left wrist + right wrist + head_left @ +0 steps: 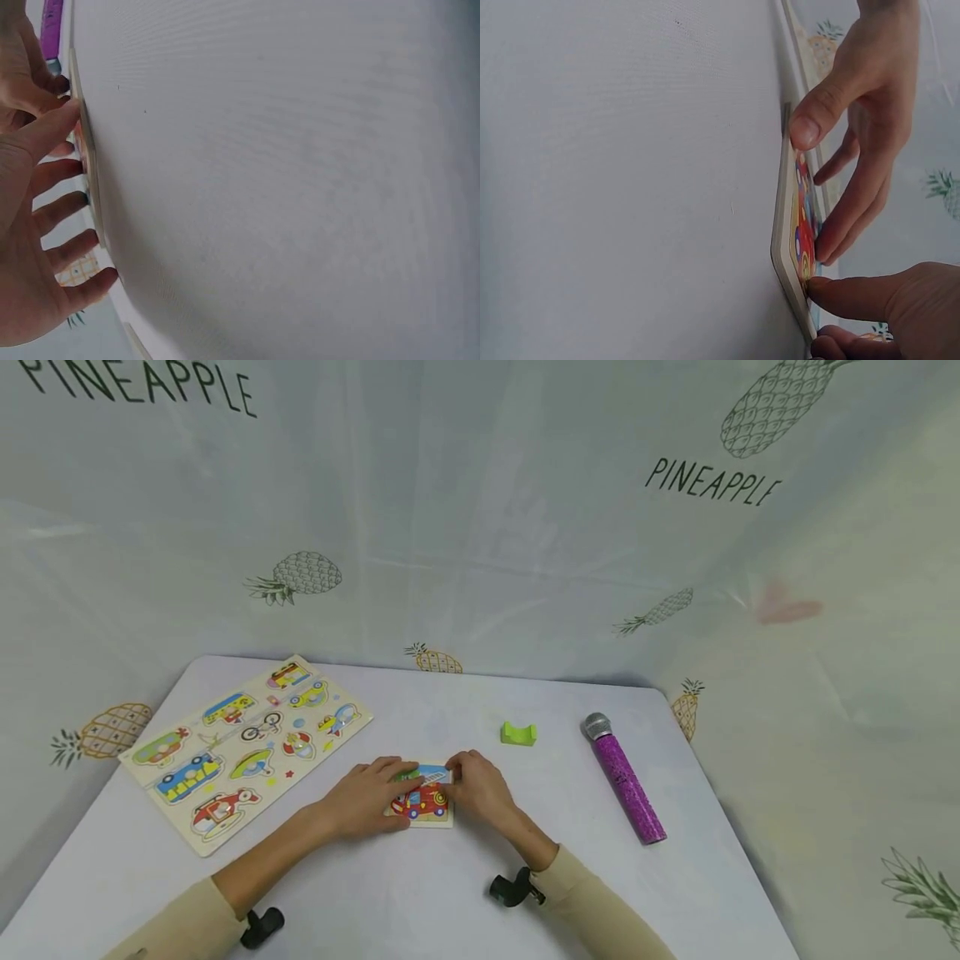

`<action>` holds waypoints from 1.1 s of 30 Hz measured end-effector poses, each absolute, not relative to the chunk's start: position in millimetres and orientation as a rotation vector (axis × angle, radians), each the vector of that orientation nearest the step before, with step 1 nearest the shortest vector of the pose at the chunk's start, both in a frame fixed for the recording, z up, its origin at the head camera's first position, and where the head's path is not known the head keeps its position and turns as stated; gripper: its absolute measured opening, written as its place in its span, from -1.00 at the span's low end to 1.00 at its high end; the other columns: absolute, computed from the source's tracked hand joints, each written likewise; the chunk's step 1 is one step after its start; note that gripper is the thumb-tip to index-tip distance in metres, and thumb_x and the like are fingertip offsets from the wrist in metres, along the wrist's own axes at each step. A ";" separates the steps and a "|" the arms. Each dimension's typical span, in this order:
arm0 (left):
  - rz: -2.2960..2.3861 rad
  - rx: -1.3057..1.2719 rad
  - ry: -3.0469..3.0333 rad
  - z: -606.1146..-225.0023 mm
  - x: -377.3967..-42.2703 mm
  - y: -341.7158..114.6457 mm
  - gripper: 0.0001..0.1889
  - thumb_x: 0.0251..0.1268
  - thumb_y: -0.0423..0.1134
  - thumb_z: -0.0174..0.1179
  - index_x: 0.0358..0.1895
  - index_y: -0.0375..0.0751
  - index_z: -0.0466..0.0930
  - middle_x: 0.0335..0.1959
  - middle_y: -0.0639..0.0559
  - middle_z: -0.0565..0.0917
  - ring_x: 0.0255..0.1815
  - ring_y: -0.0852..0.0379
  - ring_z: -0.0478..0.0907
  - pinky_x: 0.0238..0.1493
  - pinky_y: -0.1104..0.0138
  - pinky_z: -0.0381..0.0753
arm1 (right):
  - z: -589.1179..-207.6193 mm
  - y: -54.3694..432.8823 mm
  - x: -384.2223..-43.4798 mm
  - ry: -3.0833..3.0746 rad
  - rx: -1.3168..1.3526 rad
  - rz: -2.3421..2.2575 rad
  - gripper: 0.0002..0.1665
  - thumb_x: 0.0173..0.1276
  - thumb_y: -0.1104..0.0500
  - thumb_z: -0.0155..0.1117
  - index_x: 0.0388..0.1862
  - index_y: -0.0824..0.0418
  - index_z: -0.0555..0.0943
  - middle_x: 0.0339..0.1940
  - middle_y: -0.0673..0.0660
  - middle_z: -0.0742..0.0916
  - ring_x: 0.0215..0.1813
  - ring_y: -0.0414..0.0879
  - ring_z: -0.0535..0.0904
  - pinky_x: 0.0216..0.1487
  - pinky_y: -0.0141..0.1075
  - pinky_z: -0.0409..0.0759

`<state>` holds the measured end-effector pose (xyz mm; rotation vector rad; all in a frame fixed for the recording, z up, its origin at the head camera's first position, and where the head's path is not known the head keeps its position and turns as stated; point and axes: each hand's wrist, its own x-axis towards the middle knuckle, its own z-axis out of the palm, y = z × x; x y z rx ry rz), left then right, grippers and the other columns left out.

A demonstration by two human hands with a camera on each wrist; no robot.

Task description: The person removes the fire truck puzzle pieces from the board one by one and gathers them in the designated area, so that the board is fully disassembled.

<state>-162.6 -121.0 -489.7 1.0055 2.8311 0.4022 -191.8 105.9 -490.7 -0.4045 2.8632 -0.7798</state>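
Note:
A small wooden picture puzzle (427, 802) with a red truck lies flat on the white table in front of me. My left hand (367, 797) rests over its left side, fingers spread and fairly straight; the left wrist view shows the fingertips along the board's edge. At the right edge, my right hand (482, 785) has curled fingers and pinches the puzzle near its upper right corner. In the right wrist view, the right thumb (855, 296) lies on the picture and the other fingers sit at the board's side. Both hands cover parts of the picture.
A large wooden vehicle puzzle board (281, 722) lies at the back left of the table. Behind the hands sits a small green block (518, 734) with a curved top. A purple glittery microphone (626, 785) lies on the right. A pineapple-print curtain (480, 527) hangs behind.

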 end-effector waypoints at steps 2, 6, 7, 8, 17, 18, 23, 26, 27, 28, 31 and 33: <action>0.399 1.005 2.832 -488.9 -161.8 -120.8 -0.31 0.24 0.11 0.36 0.41 -0.07 0.48 0.46 -0.11 0.38 0.47 -0.24 0.25 0.27 -0.23 0.40 | -491.4 106.0 -191.5 2.852 -0.398 -0.795 -0.59 0.24 0.06 0.50 -0.01 0.22 0.66 -0.29 -0.01 0.60 -0.31 -0.19 0.47 -0.29 -0.33 0.49; 0.395 0.999 2.834 -487.6 -161.2 -120.4 -0.30 0.23 0.11 0.37 0.41 -0.07 0.48 0.46 -0.10 0.38 0.47 -0.24 0.24 0.26 -0.23 0.40 | -492.9 106.3 -191.8 2.849 -0.395 -0.820 -0.60 0.24 0.08 0.50 -0.02 0.23 0.65 -0.29 -0.01 0.59 -0.31 -0.19 0.48 -0.28 -0.33 0.49; 0.395 0.996 2.835 -487.5 -161.2 -120.3 -0.30 0.23 0.10 0.37 0.40 -0.07 0.48 0.46 -0.10 0.38 0.47 -0.24 0.24 0.26 -0.23 0.40 | -493.3 106.4 -191.9 2.850 -0.395 -0.823 -0.60 0.24 0.08 0.50 -0.02 0.23 0.64 -0.30 -0.01 0.59 -0.31 -0.19 0.48 -0.28 -0.33 0.49; 0.392 0.994 2.836 -487.5 -161.2 -120.1 -0.31 0.23 0.10 0.37 0.40 -0.07 0.49 0.46 -0.10 0.38 0.47 -0.24 0.24 0.26 -0.23 0.40 | -493.8 106.4 -192.3 2.851 -0.395 -0.826 -0.60 0.24 0.08 0.51 -0.03 0.23 0.64 -0.30 -0.01 0.59 -0.31 -0.19 0.48 -0.28 -0.33 0.49; 0.361 0.984 2.832 -490.3 -162.3 -118.8 -0.29 0.25 0.11 0.36 0.42 -0.10 0.46 0.46 -0.08 0.38 0.49 -0.24 0.22 0.28 -0.24 0.38 | -494.1 106.3 -194.4 2.833 -0.385 -0.848 -0.60 0.23 0.09 0.51 -0.03 0.22 0.62 -0.31 -0.01 0.58 -0.31 -0.18 0.47 -0.30 -0.33 0.48; 0.355 0.983 2.833 -490.2 -162.4 -118.6 -0.29 0.25 0.11 0.36 0.42 -0.10 0.46 0.46 -0.08 0.38 0.49 -0.24 0.22 0.28 -0.24 0.37 | -493.9 106.2 -194.5 2.831 -0.383 -0.849 -0.60 0.23 0.09 0.51 -0.03 0.22 0.62 -0.31 -0.01 0.58 -0.32 -0.18 0.47 -0.31 -0.33 0.47; 0.335 0.976 2.836 -488.9 -162.3 -118.0 -0.29 0.24 0.13 0.36 0.42 -0.09 0.47 0.46 -0.07 0.40 0.49 -0.23 0.23 0.29 -0.24 0.36 | -492.0 105.8 -194.7 2.812 -0.373 -0.868 -0.53 0.23 0.07 0.52 0.03 0.25 0.61 -0.32 0.01 0.59 -0.33 -0.16 0.48 -0.34 -0.33 0.48; 0.333 0.968 2.836 -488.2 -161.7 -117.3 -0.29 0.24 0.12 0.36 0.42 -0.09 0.47 0.46 -0.07 0.40 0.49 -0.23 0.23 0.29 -0.24 0.36 | -491.5 105.9 -193.9 2.824 -0.388 -0.851 -0.52 0.23 0.06 0.52 0.05 0.26 0.62 -0.33 0.02 0.59 -0.34 -0.16 0.48 -0.36 -0.34 0.48; 0.334 0.967 2.837 -487.9 -161.3 -117.1 -0.29 0.25 0.12 0.35 0.42 -0.09 0.47 0.46 -0.07 0.40 0.49 -0.24 0.23 0.29 -0.24 0.36 | -491.2 105.8 -193.2 2.832 -0.392 -0.840 -0.52 0.23 0.05 0.51 0.05 0.26 0.63 -0.32 0.02 0.60 -0.34 -0.16 0.48 -0.36 -0.34 0.49; 0.333 0.966 2.838 -487.8 -160.9 -116.9 -0.29 0.25 0.12 0.35 0.42 -0.09 0.47 0.46 -0.08 0.40 0.49 -0.24 0.23 0.29 -0.24 0.36 | -491.2 105.8 -192.4 2.842 -0.397 -0.824 -0.54 0.23 0.05 0.51 0.03 0.25 0.64 -0.32 0.01 0.60 -0.34 -0.17 0.48 -0.36 -0.34 0.49; 0.333 0.974 2.844 -487.2 -159.4 -116.4 -0.30 0.26 0.12 0.35 0.41 -0.10 0.47 0.45 -0.08 0.42 0.49 -0.24 0.24 0.28 -0.25 0.37 | -491.1 105.5 -190.7 2.866 -0.402 -0.793 -0.58 0.23 0.05 0.52 -0.01 0.23 0.66 -0.32 0.00 0.60 -0.34 -0.18 0.48 -0.34 -0.34 0.49; 0.330 0.981 2.851 -486.5 -158.4 -116.4 -0.30 0.26 0.11 0.34 0.41 -0.10 0.47 0.45 -0.08 0.42 0.48 -0.25 0.25 0.27 -0.25 0.38 | -490.9 105.3 -190.4 2.873 -0.399 -0.792 -0.58 0.23 0.05 0.52 -0.02 0.22 0.67 -0.33 0.00 0.60 -0.34 -0.18 0.48 -0.34 -0.33 0.49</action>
